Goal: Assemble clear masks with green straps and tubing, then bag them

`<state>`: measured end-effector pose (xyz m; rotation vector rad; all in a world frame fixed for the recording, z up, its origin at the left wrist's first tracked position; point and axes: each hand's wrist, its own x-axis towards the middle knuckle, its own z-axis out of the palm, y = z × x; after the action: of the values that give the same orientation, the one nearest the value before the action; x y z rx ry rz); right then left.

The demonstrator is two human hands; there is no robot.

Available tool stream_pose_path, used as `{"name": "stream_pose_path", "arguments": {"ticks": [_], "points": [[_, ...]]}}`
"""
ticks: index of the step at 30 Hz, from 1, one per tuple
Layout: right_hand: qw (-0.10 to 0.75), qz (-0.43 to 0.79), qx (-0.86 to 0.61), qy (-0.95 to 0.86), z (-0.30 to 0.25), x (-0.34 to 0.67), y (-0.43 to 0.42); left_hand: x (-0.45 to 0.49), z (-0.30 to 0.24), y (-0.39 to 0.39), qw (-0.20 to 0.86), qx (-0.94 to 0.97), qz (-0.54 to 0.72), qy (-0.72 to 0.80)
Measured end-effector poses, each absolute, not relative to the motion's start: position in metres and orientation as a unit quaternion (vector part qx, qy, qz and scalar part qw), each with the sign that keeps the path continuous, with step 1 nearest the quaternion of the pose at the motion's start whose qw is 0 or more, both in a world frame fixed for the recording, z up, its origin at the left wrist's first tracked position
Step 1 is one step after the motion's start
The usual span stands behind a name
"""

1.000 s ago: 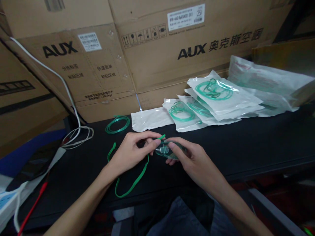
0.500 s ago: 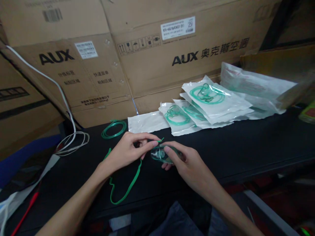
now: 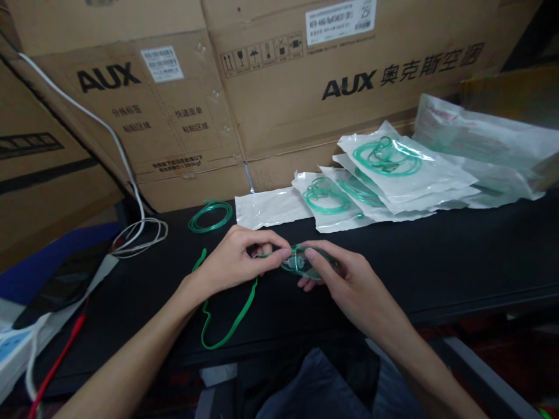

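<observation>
My right hand [image 3: 338,265] is closed on a clear, green-tinted oxygen mask [image 3: 301,262], thumb on top and fingers beneath. At the mask's left edge, my left hand [image 3: 247,253] pinches a green elastic strap [image 3: 238,317] between thumb and forefinger. The strap's end near the mask is partly hidden by the fingers. The rest of it hangs in a loop below my left wrist and lies on the black table [image 3: 279,326]. Behind my left hand lies a coil of green tubing [image 3: 210,217].
White and clear packets of green tubing [image 3: 384,166] are piled at the back right, with a flat white packet [image 3: 273,208] beside them. Large cardboard boxes [image 3: 279,116] stand behind the table. A white cable [image 3: 126,160] and a red cable [image 3: 59,361] run along the left.
The strap's end has moved from just above the mask's edge to right against it, between my left fingertips. The whole view has shifted slightly.
</observation>
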<state>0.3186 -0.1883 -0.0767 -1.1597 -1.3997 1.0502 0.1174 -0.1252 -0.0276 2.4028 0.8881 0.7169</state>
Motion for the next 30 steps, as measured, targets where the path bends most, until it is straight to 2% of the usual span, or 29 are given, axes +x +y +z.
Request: {"name": "stream_pose_path", "arguments": {"ticks": [30], "points": [[0.491,0.406,-0.470,-0.611,-0.0787,0.3198,-0.1914,0.1145,-0.0264,-0.1260,0.184,0.886,0.284,0.318]]}}
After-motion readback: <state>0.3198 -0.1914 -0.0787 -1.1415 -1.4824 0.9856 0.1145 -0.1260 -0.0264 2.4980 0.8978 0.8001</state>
